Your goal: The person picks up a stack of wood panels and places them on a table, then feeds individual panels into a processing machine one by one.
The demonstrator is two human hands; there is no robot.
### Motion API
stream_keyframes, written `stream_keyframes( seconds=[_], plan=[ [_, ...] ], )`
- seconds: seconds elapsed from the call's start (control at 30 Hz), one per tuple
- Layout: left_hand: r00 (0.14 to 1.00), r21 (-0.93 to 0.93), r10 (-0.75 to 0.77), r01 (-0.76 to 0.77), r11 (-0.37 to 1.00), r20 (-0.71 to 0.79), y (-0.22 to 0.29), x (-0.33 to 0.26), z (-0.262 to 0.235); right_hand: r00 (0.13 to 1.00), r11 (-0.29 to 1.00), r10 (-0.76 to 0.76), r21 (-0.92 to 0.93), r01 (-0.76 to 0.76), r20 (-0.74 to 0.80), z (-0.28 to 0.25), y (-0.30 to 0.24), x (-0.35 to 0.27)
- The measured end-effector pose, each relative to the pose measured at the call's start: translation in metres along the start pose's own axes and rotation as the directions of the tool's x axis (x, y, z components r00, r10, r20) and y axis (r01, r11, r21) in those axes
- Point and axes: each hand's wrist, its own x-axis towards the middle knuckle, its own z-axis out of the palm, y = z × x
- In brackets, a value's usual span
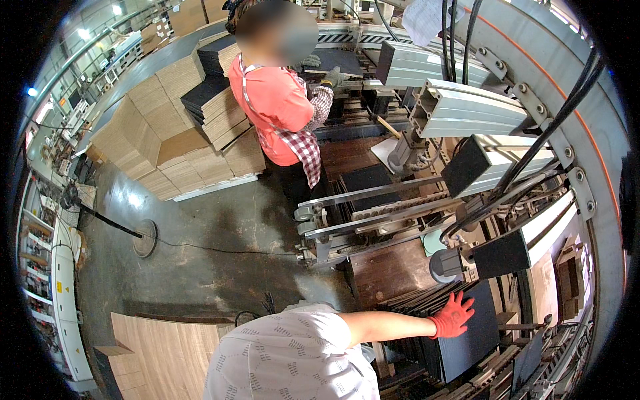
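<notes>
My left hand (453,317), in a red glove, reaches out to the right with its fingers spread. It appears to lie on the upper left part of a dark flat panel (470,347) and is not closed round anything. Beside the hand, several thin dark panels (417,303) stand or lean close together in a row. The bare forearm comes out of a pale patterned sleeve (293,353). No part of my right hand shows.
A machine with dark-ended metal beams (480,110) and hanging black cables stands on the right. A co-worker in a red shirt (273,107) and grey gloves handles a dark panel (337,61). Board stacks (193,163) stand behind them; wood-grain boards (167,347) lie lower left, near a pole's round base (145,238).
</notes>
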Motion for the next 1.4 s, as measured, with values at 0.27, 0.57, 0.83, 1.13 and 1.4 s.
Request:
stream_keyframes(
  seconds=[0.27, 0.57, 0.83, 1.13, 1.4],
  plan=[
    [1.000, -0.029, 0.000, 0.000, 1.000, -0.001, 0.000, -0.001, -0.002, 0.997, 0.999, 0.030, -0.044, -0.028, 0.064, -0.020, -0.020, 0.002],
    [1.000, -0.026, -0.006, 0.007, 1.000, 0.018, 0.000, 0.001, -0.001, 0.996, 1.000, -0.014, 0.022, 0.016, -0.093, 0.028, 0.027, -0.005],
    [0.999, -0.053, -0.026, 0.028, 0.998, 0.032, -0.007, 0.001, -0.007, 0.942, 0.990, -0.076, 0.090, 0.111, -0.328, 0.136, 0.172, -0.047],
    [0.999, -0.044, 0.012, -0.010, 0.999, 0.046, 0.003, 0.000, -0.013, 0.935, 0.992, -0.039, 0.099, 0.078, -0.352, 0.149, 0.166, -0.061],
    [1.000, -0.048, -0.002, 0.004, 0.999, 0.030, -0.001, 0.000, -0.006, 0.934, 0.990, -0.043, 0.112, 0.088, -0.355, 0.156, 0.156, -0.052]
  ],
)
